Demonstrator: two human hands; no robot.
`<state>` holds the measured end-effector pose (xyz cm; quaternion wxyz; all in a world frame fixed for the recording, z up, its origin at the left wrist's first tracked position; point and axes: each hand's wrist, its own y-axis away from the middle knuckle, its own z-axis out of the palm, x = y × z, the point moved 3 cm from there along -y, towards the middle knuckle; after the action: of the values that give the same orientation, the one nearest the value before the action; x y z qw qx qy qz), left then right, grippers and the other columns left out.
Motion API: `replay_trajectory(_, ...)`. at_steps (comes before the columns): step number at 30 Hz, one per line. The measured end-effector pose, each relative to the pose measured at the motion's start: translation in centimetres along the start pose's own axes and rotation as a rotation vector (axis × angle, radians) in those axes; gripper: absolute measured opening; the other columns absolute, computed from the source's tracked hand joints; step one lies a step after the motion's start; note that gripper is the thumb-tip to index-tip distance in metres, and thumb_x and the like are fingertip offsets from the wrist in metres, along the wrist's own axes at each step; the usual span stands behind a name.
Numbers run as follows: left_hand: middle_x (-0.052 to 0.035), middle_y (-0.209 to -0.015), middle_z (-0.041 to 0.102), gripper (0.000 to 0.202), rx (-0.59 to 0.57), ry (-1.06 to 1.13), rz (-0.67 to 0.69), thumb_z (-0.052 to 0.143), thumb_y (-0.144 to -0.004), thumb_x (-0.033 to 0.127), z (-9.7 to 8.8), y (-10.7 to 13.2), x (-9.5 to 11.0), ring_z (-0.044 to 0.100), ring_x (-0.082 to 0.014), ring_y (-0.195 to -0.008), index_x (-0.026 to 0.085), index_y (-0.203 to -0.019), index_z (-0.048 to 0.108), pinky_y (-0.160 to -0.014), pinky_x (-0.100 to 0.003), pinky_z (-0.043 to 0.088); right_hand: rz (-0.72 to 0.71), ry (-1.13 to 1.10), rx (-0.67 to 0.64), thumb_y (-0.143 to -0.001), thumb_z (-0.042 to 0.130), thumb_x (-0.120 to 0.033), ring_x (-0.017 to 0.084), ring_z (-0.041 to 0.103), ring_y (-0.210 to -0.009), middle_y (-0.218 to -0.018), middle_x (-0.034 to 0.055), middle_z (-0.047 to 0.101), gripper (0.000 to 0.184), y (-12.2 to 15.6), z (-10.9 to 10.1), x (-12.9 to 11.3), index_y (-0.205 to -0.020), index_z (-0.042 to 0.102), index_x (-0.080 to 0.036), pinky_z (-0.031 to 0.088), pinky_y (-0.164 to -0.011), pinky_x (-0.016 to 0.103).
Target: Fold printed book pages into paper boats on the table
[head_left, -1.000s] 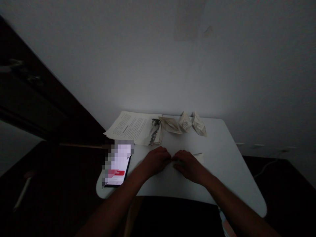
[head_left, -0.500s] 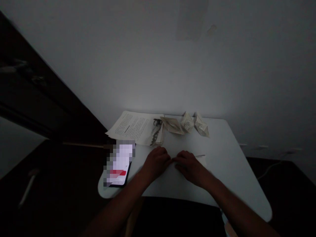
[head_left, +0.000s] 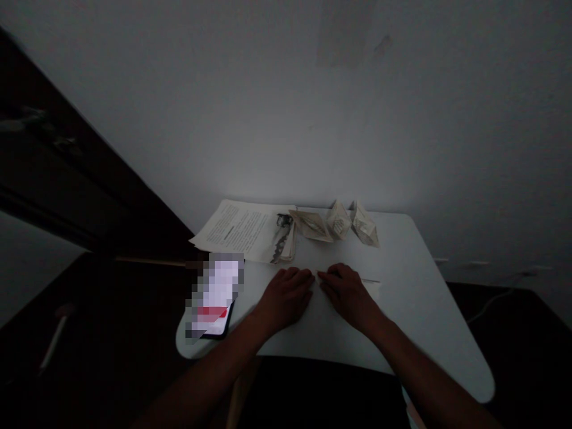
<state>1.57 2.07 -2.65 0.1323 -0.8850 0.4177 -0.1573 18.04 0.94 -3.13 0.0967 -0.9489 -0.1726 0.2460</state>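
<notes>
Both my hands rest on a white sheet of paper [head_left: 370,288] lying on the small white table [head_left: 415,310]. My left hand [head_left: 286,293] lies palm down with its fingers stretched toward the far edge of the sheet. My right hand [head_left: 346,292] lies beside it, fingers flat and pressing the paper near its folded far edge. The fingertips of the two hands nearly meet. Most of the sheet is hidden under my hands.
A stack of printed pages [head_left: 245,229] lies at the table's back left. Three folded paper shapes [head_left: 339,221] stand along the back edge against the wall. A lit phone [head_left: 214,295] lies at the front left corner. Dark floor surrounds the table.
Both hands have slid a little farther from me across the sheet, and their fingers have flattened out from a curled pinch.
</notes>
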Motion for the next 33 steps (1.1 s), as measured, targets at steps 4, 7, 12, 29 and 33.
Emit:
replay_trajectory(4,-0.0100,-0.110,0.060,0.030,-0.018,-0.006,0.042,0.045,-0.085,0.018,0.07,0.01,0.25,0.053,-0.0207,-0.093,0.016,-0.113,0.056,-0.080,-0.037,0.043,-0.012,0.000,0.001,-0.086,0.048,-0.023,0.021,0.052,-0.088,-0.094,0.0095,0.056,0.027,0.04,-0.02,-0.05,-0.109,0.063,-0.022,0.042,-0.078,0.038)
replay_trajectory(7,-0.0100,-0.110,0.060,0.030,-0.019,-0.013,0.035,0.046,-0.085,0.018,0.22,0.09,0.22,0.053,-0.0211,-0.093,0.017,-0.113,0.056,-0.079,-0.037,0.043,-0.003,-0.009,-0.001,-0.086,0.049,-0.023,0.021,0.052,-0.088,-0.094,0.0091,0.056,0.027,0.06,-0.08,-0.10,-0.110,0.062,-0.021,0.042,-0.079,0.037)
replay_trajectory(12,-0.0090,-0.119,0.055,0.033,-0.019,0.002,-0.026,0.049,-0.083,0.020,0.16,0.25,0.16,0.050,-0.0235,-0.101,0.021,-0.115,0.056,-0.081,-0.039,0.042,-0.003,-0.010,0.008,-0.086,0.050,-0.022,0.020,0.052,-0.087,-0.094,0.0089,0.056,0.026,0.05,-0.13,-0.12,-0.108,0.063,-0.022,0.042,-0.078,0.037)
replay_trajectory(29,-0.0119,-0.124,0.053,0.043,-0.052,0.008,-0.048,0.046,-0.085,0.031,-0.41,0.74,0.70,0.046,-0.0276,-0.108,0.014,-0.125,0.047,-0.089,-0.045,0.036,0.001,-0.018,0.008,-0.085,0.050,-0.022,0.021,0.051,-0.087,-0.093,0.0086,0.055,0.027,0.05,0.16,0.18,-0.109,0.062,-0.021,0.042,-0.078,0.038)
replay_trajectory(33,-0.0125,-0.126,0.052,0.044,-0.064,0.016,-0.087,0.047,-0.084,0.032,-0.59,0.52,0.79,0.046,-0.0283,-0.109,0.015,-0.125,0.047,-0.089,-0.045,0.036,0.000,-0.024,0.010,-0.086,0.050,-0.022,0.021,0.051,-0.088,-0.094,0.0090,0.055,0.027,0.08,0.27,0.24,-0.109,0.062,-0.020,0.042,-0.079,0.038)
